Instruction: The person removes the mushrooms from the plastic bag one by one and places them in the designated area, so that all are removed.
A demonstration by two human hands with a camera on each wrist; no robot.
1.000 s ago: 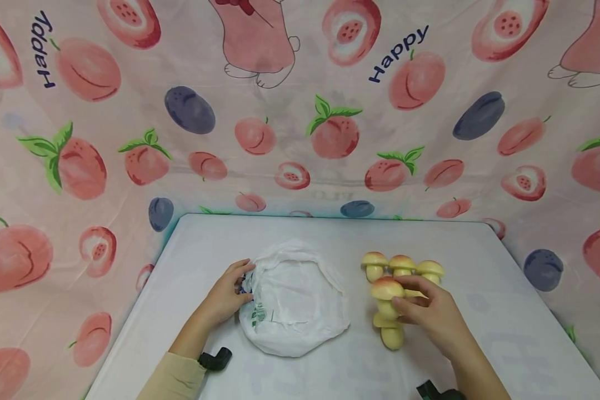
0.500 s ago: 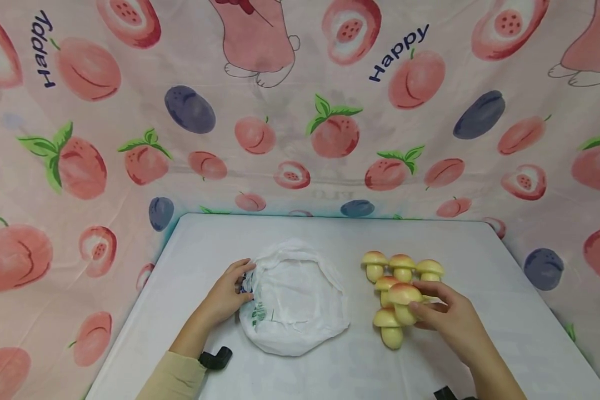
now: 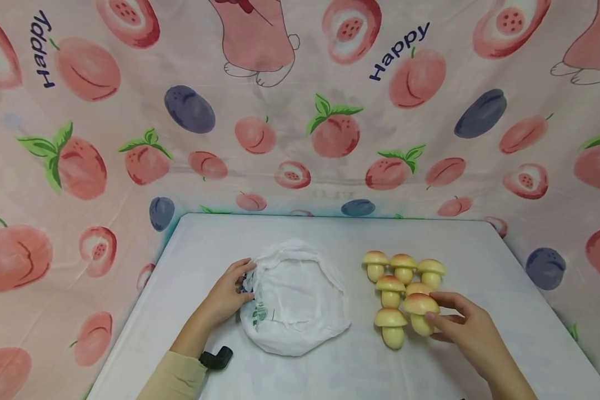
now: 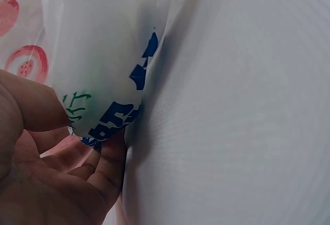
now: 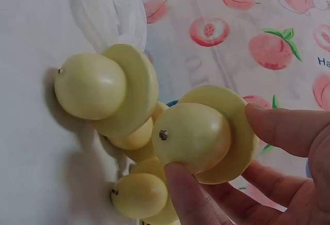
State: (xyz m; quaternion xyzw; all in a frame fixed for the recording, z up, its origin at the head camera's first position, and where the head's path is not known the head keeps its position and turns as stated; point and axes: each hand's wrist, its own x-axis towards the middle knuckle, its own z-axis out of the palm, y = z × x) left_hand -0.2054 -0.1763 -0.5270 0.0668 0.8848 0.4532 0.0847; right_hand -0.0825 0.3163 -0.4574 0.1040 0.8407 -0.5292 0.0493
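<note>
Between thumb and fingers, my right hand pinches a toy mushroom with a yellow stem and an orange-tinged cap. The right wrist view shows that mushroom from its stem end, fingertips on cap and stem. Several more mushrooms stand in rows left of and behind the hand; the held one partly covers one of them. My left hand holds the left edge of a white plastic bag, whose mouth is spread wide. In the left wrist view, thumb and fingers close round the bag's printed side.
Everything lies on a white table. A pink fruit-printed cloth hangs behind it and along its sides. A black wrist-camera mount sits at the left wrist.
My right hand has moved right and slightly toward me with the pinched mushroom, uncovering another one in the middle row. The left hand and bag have stayed put.
</note>
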